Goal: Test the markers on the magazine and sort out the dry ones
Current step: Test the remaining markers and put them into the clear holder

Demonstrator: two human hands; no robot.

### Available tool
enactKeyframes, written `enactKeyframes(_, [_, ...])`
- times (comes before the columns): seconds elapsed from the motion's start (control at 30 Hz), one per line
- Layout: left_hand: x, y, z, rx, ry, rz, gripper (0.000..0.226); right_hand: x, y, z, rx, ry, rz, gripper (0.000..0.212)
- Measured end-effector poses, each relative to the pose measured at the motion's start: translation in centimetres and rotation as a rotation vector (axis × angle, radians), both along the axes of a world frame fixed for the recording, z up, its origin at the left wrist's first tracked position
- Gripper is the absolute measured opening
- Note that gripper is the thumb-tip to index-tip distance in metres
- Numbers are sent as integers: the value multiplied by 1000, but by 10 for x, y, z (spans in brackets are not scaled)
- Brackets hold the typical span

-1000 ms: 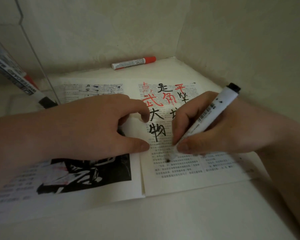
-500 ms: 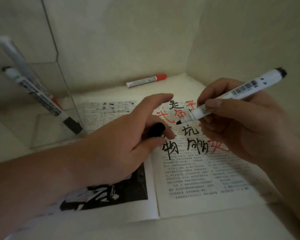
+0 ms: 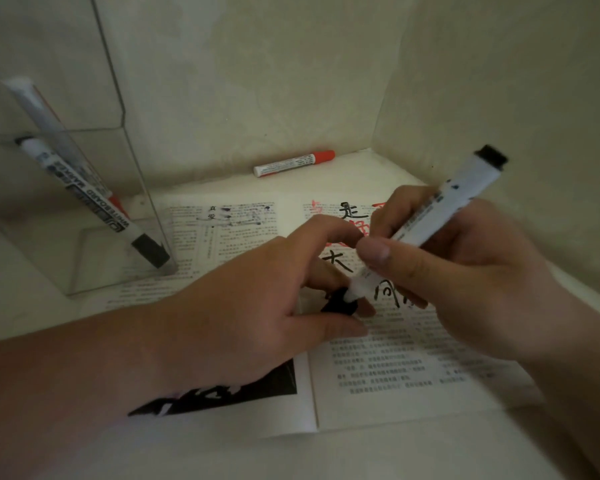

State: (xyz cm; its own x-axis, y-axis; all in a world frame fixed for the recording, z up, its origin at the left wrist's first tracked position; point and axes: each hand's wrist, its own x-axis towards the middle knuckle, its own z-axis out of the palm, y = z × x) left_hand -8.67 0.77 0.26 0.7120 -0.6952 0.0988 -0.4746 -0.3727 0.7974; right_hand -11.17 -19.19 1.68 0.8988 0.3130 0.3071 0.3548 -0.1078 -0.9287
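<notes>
— Where is the marker?
— The marker [image 3: 440, 209], a smooth white cylinder with a printed label and a black end plug, slants above the magazine's right page. The right hand [image 3: 465, 271] is wrapped round its barrel.
— And the other hand?
— The left hand [image 3: 250, 306] pinches the black cap [image 3: 336, 304] between thumb and fingers. The marker's narrow nose meets the cap; blur hides whether it is seated.
— The magazine?
— The magazine [image 3: 395, 368] lies open and flat: matte paper, fine print, with bold black and red brush-like strokes near the top.
— Anything beyond it?
— A red-capped marker [image 3: 293, 163] lies by the textured back wall. On the left, a clear plastic box [image 3: 146, 202] with hard edges holds two markers [image 3: 84, 192] leaning inside it.
</notes>
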Motion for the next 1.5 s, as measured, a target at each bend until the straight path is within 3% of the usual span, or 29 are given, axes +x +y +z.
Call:
enactKeyframes(0.1, [0,-1,0,11,-17,28,50,0,6,-1,-228,55,-41,28])
enactKeyframes(0.2, [3,-1,-1,40,-59,94,43,0,12,-3,-218,-40,-122,30])
enactKeyframes(0.33, [6,-1,-4,23,-49,129,34,2,17,-2,-207,-169,-260,93])
enactKeyframes(0.4, [7,0,-6,6,-38,127,32,2,19,-2,-190,-217,-275,108])
enactKeyframes(0.6, [6,0,-7,-21,-35,75,33,3,20,-7,-221,-325,-222,60])
enactKeyframes(0.67, [7,3,-7,-4,-111,73,31,1,23,-7,-234,-334,-192,60])
enactKeyframes(0.87, [17,12,-16,51,-342,73,27,-1,27,-17,-303,-403,-212,84])
enactKeyframes(1.13, [19,12,-17,43,-358,38,33,-2,31,-19,-310,-381,-277,85])
enactKeyframes(1.27, [18,11,-17,1,-310,26,12,0,24,-18,-261,-339,-228,72])
enactKeyframes(1.4, [17,10,-16,-3,-323,82,21,5,18,-10,-65,-303,-234,48])
enactKeyframes(1.5, [13,12,-5,-4,-347,157,21,3,19,0,22,-332,-246,44])
